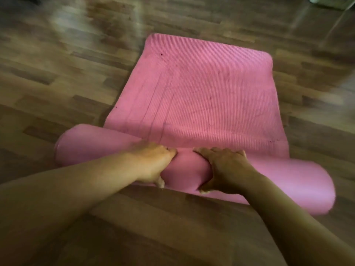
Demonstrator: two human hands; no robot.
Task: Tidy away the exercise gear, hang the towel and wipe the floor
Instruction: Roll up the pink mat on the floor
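Note:
A pink ribbed exercise mat lies on the wooden floor, its near end wound into a thick roll that runs from lower left to lower right. My left hand and my right hand grip the middle of the roll side by side, fingers over its top and thumbs underneath. The flat part of the mat stretches away from me, with dark spots and crease lines on it. No towel or cloth is in view.
Brown wood-plank floor surrounds the mat on all sides. A pale object sits at the top right corner, cut off by the frame. The picture is blurred toward its edges.

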